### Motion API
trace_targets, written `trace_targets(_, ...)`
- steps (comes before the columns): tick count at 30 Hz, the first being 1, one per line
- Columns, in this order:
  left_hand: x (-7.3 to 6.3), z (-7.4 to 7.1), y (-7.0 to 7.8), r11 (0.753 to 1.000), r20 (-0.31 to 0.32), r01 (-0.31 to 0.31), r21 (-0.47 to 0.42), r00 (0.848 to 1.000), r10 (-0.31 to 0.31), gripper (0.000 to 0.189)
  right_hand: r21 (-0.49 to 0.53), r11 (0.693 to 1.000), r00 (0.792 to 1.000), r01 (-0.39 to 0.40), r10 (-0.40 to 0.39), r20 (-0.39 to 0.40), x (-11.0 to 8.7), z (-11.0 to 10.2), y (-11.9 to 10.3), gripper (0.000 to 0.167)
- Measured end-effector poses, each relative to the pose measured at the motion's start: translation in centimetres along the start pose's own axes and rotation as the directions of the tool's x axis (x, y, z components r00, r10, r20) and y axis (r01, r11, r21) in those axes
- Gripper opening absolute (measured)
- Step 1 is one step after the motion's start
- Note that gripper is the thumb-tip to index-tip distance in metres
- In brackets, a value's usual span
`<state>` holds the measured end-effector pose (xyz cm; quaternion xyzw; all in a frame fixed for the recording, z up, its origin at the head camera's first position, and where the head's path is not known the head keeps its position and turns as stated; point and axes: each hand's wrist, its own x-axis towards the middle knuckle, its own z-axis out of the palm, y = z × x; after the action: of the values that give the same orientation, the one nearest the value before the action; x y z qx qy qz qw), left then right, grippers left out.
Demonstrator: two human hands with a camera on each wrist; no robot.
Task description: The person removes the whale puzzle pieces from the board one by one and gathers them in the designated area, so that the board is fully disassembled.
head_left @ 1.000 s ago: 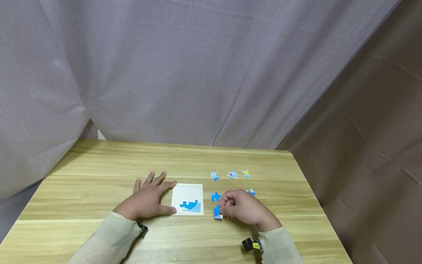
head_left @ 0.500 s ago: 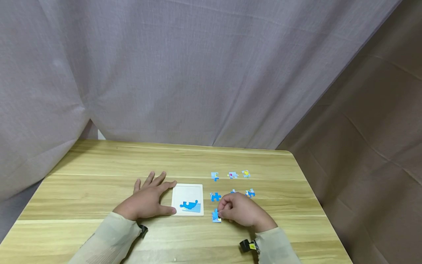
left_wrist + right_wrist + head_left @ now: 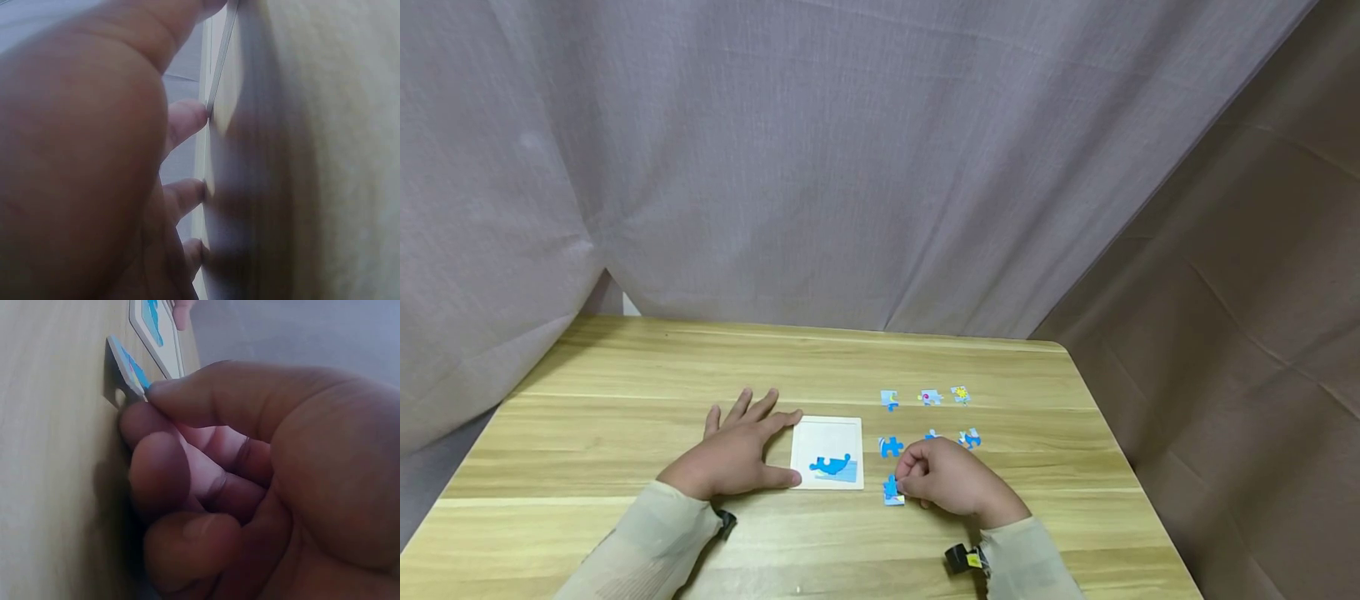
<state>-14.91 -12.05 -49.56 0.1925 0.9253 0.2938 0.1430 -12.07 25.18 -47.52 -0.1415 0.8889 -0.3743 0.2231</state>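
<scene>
A square white puzzle board (image 3: 824, 437) lies on the table, with blue pieces fitted along its lower right. Spread out beside it, my left hand (image 3: 736, 454) touches the board's left edge with thumb and forefinger. My right hand (image 3: 953, 478) pinches a blue jigsaw piece (image 3: 891, 494) between thumb and forefinger, to the right of the board. In the right wrist view that jigsaw piece (image 3: 128, 365) is tilted and lifted off the wood at its near edge. The left wrist view shows the left fingers (image 3: 184, 122) down against the board's edge and tabletop.
Loose jigsaw pieces lie in rows right of the board: a far row with a sun piece (image 3: 960, 393), and a nearer row with a blue piece (image 3: 891, 447). My right hand partly covers one piece (image 3: 932, 434). A grey curtain (image 3: 820, 167) hangs behind the table.
My right hand has moved slightly left and nearer to me with the jigsaw piece, then stayed put over the last half second. The left hand and board have not moved.
</scene>
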Motion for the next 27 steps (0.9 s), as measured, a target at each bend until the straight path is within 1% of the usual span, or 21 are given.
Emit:
trace_targets(12,-0.08,-0.21,0.29,1.000,0.006,-0.003,-0.003,1.000,0.003,0.099,0.043,0.999,1.000,-0.006,0.005,0.007,-0.04,0.05,0.06,0.007)
trace_targets(18,-0.05,-0.06,0.02,1.000,0.005,-0.001,-0.006,1.000,0.001,0.098,0.073,0.997,0.999,-0.031,0.030,0.016,-0.09,0.15,0.05,0.007)
trace_targets(22,0.00,0.05,-0.12,1.000,0.000,-0.006,-0.006,1.000,0.006,0.099,0.077,0.996,0.999,-0.041,0.040,0.021,-0.19,0.10,-0.04,0.008)
trace_targets(27,-0.01,0.10,-0.12,1.000,0.002,-0.005,-0.006,1.000,0.005,0.099,0.059,0.998,1.000,-0.019,0.019,-0.002,-0.29,-0.07,-0.38,0.012)
